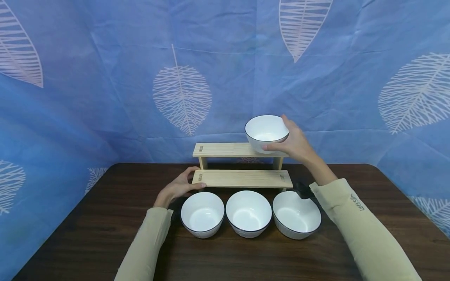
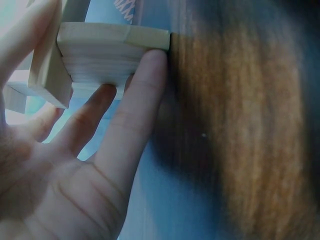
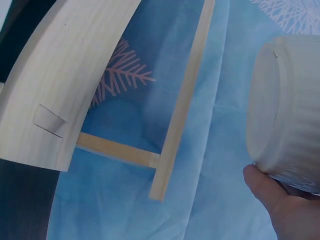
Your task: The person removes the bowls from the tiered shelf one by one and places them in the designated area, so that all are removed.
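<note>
In the head view my right hand [image 1: 296, 143] grips a white bowl [image 1: 264, 130] with a dark rim, thumb and fingers around its right side. The right wrist view shows the base of this bowl [image 3: 285, 110] held apart from the upper board [image 3: 182, 95]. My left hand [image 1: 180, 185] holds the left end of a two-tier wooden rack [image 1: 242, 178], at its lower board. In the left wrist view the fingers [image 2: 142, 90] reach under that board [image 2: 100, 50], with the thumb on the other side.
Three more white bowls stand in a row before the rack: a left one [image 1: 202, 212], a middle one [image 1: 249, 211] and a right one [image 1: 296, 214]. All rest on a dark wooden table [image 1: 246, 257]. Behind hangs a blue cloth [image 1: 232, 78] with white leaf prints.
</note>
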`<state>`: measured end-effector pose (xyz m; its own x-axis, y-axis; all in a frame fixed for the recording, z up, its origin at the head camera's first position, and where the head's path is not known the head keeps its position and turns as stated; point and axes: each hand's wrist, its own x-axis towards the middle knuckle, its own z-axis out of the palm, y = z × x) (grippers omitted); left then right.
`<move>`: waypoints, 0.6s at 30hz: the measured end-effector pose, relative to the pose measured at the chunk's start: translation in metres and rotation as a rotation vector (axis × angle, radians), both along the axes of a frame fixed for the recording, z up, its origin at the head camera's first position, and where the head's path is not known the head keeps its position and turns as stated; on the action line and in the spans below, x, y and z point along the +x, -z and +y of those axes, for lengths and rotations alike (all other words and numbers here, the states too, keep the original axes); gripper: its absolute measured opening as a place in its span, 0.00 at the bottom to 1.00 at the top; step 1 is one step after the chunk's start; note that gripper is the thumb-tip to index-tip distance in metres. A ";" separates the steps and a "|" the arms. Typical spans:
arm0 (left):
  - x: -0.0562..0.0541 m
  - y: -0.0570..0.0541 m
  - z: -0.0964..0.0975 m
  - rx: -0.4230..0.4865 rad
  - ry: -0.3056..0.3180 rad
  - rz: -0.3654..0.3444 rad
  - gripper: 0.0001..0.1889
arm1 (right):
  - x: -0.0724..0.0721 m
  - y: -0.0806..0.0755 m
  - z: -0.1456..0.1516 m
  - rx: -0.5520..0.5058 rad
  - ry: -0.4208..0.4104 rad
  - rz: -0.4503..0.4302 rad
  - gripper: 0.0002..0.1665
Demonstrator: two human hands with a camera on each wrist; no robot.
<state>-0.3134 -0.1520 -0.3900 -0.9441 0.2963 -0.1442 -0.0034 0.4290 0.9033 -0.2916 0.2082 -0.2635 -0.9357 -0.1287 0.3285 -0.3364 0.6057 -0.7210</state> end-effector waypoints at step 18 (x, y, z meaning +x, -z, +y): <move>0.002 0.000 0.000 0.005 -0.003 -0.005 0.40 | 0.021 0.007 0.019 0.043 0.025 -0.012 0.73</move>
